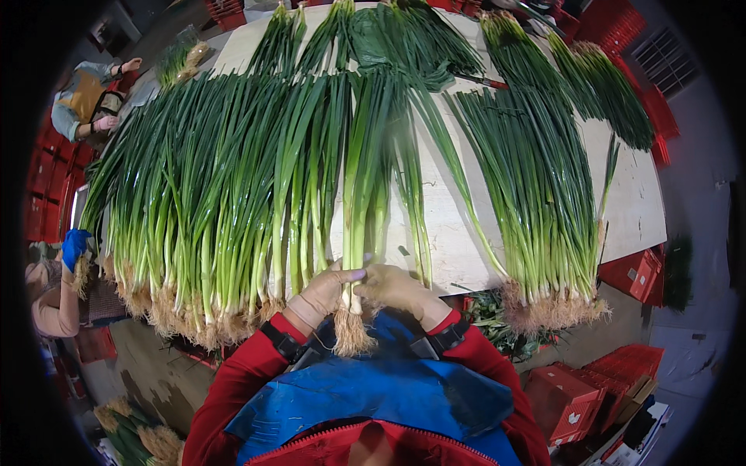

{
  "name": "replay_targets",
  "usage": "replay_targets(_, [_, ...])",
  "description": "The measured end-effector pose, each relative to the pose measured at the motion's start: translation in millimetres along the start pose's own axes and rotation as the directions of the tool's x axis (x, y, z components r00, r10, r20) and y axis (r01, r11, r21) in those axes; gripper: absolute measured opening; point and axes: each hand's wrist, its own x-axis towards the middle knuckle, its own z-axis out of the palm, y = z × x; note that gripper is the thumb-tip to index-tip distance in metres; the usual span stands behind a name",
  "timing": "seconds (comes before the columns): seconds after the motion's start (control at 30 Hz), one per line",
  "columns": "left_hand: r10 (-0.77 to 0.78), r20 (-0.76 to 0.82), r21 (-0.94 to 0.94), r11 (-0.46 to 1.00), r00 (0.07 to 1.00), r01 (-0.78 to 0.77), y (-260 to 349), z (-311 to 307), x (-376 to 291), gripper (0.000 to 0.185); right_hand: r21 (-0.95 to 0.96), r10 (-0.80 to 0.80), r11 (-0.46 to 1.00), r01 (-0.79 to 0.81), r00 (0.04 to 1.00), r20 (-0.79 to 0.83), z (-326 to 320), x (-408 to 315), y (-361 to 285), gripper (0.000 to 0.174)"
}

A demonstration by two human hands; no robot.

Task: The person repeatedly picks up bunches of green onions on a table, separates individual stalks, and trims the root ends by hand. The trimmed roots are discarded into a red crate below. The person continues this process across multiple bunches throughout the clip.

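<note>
My left hand point(320, 296) is closed around the white lower stems of a few green onions point(354, 233), just above their roots. My right hand point(402, 291) is at the same stems from the right, its fingers curled and partly hidden, so its hold cannot be told. The roots hang over the table's near edge, above my blue apron. A wide row of green onions point(204, 192) lies to the left, roots towards me. Another large pile of green onions point(536, 204) lies to the right. Some loose stalks point(415, 215) rest between.
More bunches lie across the far side of the pale table point(632, 204), by a green plastic bag point(373, 41). Red crates point(565, 402) stand at the lower right. Two people are at the left, one wearing a blue glove point(74, 247). Leaf trimmings point(501, 320) lie below the near edge.
</note>
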Motion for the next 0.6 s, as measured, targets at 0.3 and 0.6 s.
replay_targets(0.3, [0.274, -0.031, 0.121, 0.956, 0.961, -0.269, 22, -14, -45, 0.059, 0.313, 0.020, 0.950, 0.002, 0.998, -0.066, -11, -8, -29, 0.035])
replay_targets(0.6, [0.372, -0.119, 0.398, 0.867, 0.921, -0.298, 16, -29, -46, 0.046, 0.247, 0.092, 0.969, 0.007, 0.917, -0.388, -6, 83, -81, 0.076])
